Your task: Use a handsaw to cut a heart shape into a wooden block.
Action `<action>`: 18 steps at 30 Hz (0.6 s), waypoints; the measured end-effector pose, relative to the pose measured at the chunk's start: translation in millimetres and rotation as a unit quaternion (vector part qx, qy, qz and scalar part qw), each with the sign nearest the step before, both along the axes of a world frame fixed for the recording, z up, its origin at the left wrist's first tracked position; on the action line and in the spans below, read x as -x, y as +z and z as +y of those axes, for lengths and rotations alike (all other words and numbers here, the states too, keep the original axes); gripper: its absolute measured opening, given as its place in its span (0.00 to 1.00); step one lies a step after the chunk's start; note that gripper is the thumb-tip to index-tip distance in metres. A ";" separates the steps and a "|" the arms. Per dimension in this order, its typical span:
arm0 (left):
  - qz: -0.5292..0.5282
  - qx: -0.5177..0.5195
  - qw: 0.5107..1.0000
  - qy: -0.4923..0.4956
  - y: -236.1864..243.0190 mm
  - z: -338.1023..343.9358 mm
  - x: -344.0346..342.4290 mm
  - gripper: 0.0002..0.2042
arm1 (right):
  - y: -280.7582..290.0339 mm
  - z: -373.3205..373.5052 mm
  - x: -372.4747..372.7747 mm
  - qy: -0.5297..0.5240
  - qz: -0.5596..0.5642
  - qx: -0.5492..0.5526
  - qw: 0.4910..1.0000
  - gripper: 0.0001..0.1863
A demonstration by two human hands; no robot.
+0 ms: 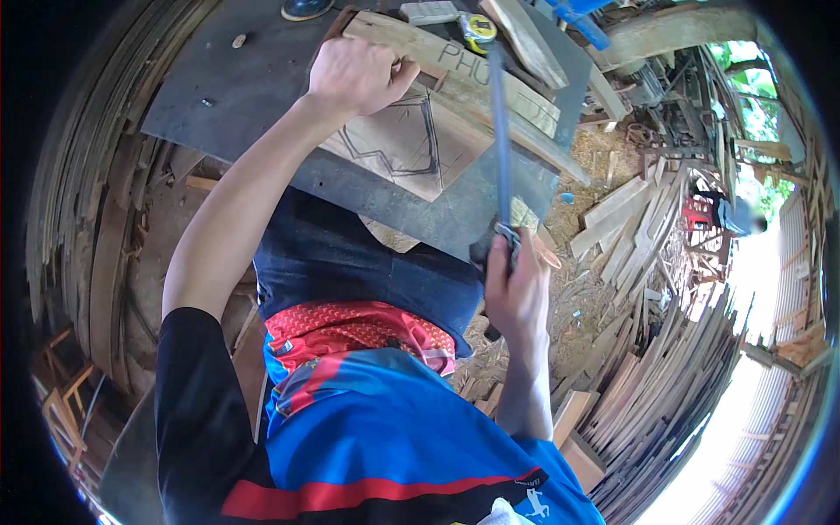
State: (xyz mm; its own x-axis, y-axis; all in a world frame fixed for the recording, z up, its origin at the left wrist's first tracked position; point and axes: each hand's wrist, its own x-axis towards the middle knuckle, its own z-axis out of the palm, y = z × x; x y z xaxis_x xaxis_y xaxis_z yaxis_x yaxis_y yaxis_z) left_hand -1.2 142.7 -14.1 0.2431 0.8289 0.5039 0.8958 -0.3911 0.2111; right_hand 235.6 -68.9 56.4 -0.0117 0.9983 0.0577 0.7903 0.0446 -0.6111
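Our right hand (518, 284), fingers wrapped around the saw (502, 149) handle, holds it at the table (262, 79) edge; our left hand (357, 74), fingers curled, presses the marked board (411, 144) flat.

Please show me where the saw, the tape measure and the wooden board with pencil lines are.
saw (502, 131): head view, on the middle of its blue blade.
tape measure (478, 29): head view, on its yellow case.
wooden board (411, 144): head view, on its marked face.

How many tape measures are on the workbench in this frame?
1. A yellow-and-black tape measure lies at the far edge of the dark bench top, just beyond the saw blade and right of the left hand. Others could be hidden under the boards.
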 end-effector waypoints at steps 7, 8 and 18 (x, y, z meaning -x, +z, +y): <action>0.003 0.023 1.000 -0.020 16.1 -1.0 -16.1 0.22 | 17.5 34.2 27.7 0.046 -0.099 0.044 0.993 0.12; -0.001 0.012 1.000 -0.022 16.6 -1.9 -17.4 0.22 | 20.9 38.5 31.6 0.054 -0.132 0.051 0.988 0.12; -0.003 0.000 1.000 -0.017 -1.3 -5.2 -8.0 0.22 | 54.7 62.5 56.5 0.136 -0.315 0.035 0.939 0.08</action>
